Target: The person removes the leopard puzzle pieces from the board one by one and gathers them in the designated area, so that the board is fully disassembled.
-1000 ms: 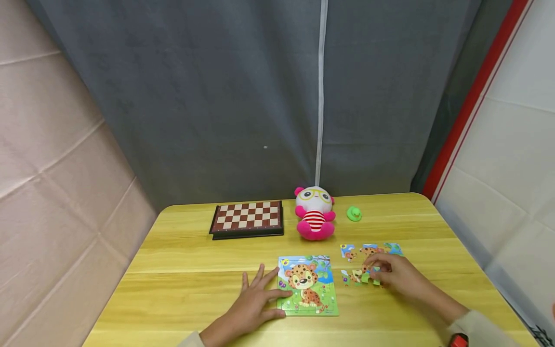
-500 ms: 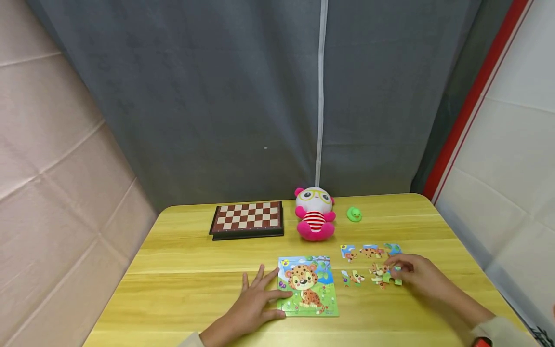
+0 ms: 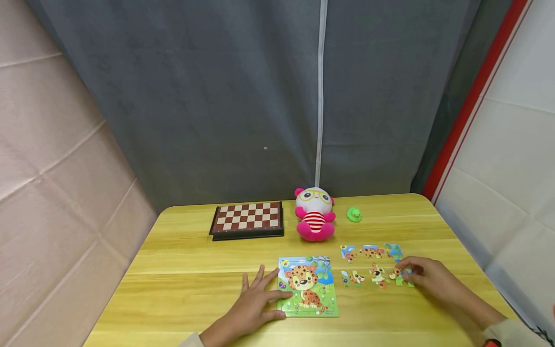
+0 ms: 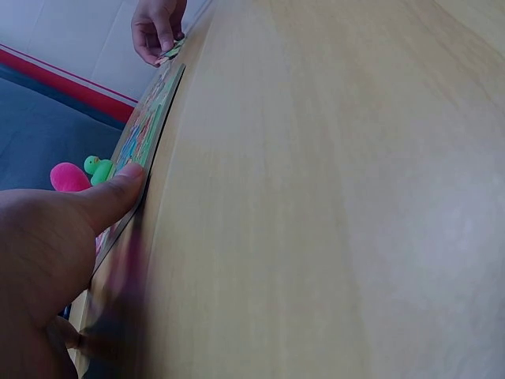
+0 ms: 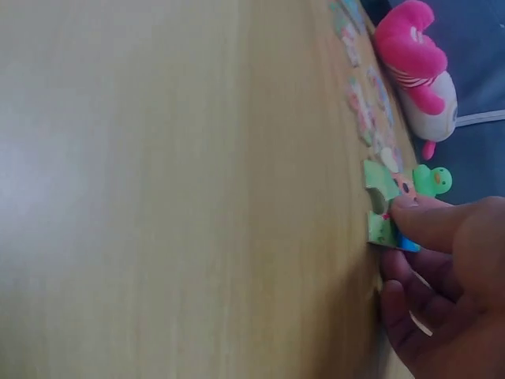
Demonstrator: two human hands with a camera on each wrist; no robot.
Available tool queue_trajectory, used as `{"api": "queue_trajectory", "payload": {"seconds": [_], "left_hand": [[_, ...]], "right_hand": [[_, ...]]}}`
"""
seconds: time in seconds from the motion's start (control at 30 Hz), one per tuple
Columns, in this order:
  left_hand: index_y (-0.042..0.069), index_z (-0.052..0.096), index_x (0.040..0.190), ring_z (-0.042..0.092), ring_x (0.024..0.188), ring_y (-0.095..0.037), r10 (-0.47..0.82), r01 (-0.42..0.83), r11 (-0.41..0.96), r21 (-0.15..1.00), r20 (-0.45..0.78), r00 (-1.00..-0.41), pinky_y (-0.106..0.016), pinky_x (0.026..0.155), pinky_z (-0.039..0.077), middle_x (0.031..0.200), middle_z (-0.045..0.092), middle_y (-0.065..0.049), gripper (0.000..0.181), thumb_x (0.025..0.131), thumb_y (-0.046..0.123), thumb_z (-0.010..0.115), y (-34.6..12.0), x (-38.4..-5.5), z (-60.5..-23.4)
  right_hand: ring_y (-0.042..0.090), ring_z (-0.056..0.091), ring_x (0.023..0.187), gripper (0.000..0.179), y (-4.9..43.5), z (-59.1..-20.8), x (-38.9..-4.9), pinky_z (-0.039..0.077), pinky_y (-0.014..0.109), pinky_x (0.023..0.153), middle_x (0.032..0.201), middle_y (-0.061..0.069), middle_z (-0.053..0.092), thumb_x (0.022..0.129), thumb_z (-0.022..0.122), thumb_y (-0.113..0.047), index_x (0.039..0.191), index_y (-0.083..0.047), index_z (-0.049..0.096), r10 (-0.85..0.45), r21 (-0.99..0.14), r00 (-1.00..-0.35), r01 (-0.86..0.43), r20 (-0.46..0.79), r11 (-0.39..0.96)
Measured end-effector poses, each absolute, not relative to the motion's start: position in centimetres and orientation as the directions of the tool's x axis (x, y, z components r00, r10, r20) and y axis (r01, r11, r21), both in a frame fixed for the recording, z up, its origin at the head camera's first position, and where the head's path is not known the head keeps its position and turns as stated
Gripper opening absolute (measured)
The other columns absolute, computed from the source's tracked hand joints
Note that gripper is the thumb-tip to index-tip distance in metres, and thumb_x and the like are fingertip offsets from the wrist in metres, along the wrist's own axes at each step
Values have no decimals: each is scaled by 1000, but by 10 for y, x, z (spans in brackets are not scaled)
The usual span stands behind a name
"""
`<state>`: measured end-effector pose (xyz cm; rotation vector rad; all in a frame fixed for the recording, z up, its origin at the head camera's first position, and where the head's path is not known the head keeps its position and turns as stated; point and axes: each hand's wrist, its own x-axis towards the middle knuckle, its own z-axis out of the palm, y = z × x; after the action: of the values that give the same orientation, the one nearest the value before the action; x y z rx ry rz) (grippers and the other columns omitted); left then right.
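Green along one side, with a spotted orange patch and an edge of blue: that's the jigsaw piece (image 5: 383, 230), thin and flat, a rounded bite cut between two blunt lobes. The right hand (image 3: 433, 280) has it, thumb pressed against it and the other fingers bent in behind, the gap narrowed right down to the piece itself. It sits at the right end of the lower row; whether it touches the bench (image 3: 186, 274), I can't tell.

Close by lie the other jigsaw pieces (image 3: 371, 251), flat and knobbly-edged, printed with blue sky, green and spotted fur, three above and two below.

Over to the left hand (image 3: 253, 304): palm down, fingers spread wide and gripping nothing, thumb and forefinger resting on the left side of the leopard board (image 3: 308, 299), a thin, squarish, glossy picture just left of those rows.

Further out, smooth wood grain runs across the bench. At the back stands the plush toy (image 3: 315, 215), soft pink and white with a striped belly; right of it, the little green duck (image 3: 354, 215), rounded and smooth; left, the brown-and-cream chessboard (image 3: 247, 217). Grey curtain (image 3: 208, 106) hangs behind everything in folds.
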<state>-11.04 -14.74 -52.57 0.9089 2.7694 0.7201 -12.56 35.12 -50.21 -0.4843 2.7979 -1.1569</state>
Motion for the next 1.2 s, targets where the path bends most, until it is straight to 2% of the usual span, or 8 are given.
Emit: {"api": "queue_trajectory", "payload": {"seconds": [0.07, 0.3, 0.7, 1.2], "left_hand": [[49, 62, 137, 10, 153, -55, 590, 522, 703, 482, 15, -808, -90, 104, 0, 170, 27, -9, 48, 91, 61, 64, -147, -110, -526], [49, 62, 137, 11, 153, -55, 593, 527, 699, 483, 19, -805, -90, 104, 0, 169, 28, -9, 49, 90, 62, 63, -148, -110, -527], [51, 61, 137, 9, 154, -54, 586, 518, 709, 479, 9, -810, -89, 104, -1, 170, 26, -7, 49, 90, 65, 61, -149, -111, -530], [50, 61, 137, 12, 153, -54, 584, 527, 712, 465, 25, -811, -89, 104, 1, 169, 28, -8, 50, 90, 63, 63, -147, -110, -529]], "right_hand": [[-2, 56, 76, 19, 351, -506, -125, 50, 23, 61, 101, 2, 73, 94, 74, -8, 112, -11, 73, -315, -678, -946, -281, 76, 679], [-4, 52, 84, 21, 351, -516, -126, 49, 22, 65, 104, -1, 66, 92, 75, -6, 111, -14, 75, -300, -644, -942, -325, 152, 692], [0, 48, 80, 19, 353, -517, -127, 45, 22, 63, 102, 0, 65, 93, 73, -5, 111, -11, 75, -310, -672, -935, -342, 172, 657], [-2, 54, 86, 20, 353, -519, -127, 48, 21, 68, 106, 3, 67, 93, 74, -6, 111, -13, 76, -272, -682, -951, -294, 143, 669]]}}
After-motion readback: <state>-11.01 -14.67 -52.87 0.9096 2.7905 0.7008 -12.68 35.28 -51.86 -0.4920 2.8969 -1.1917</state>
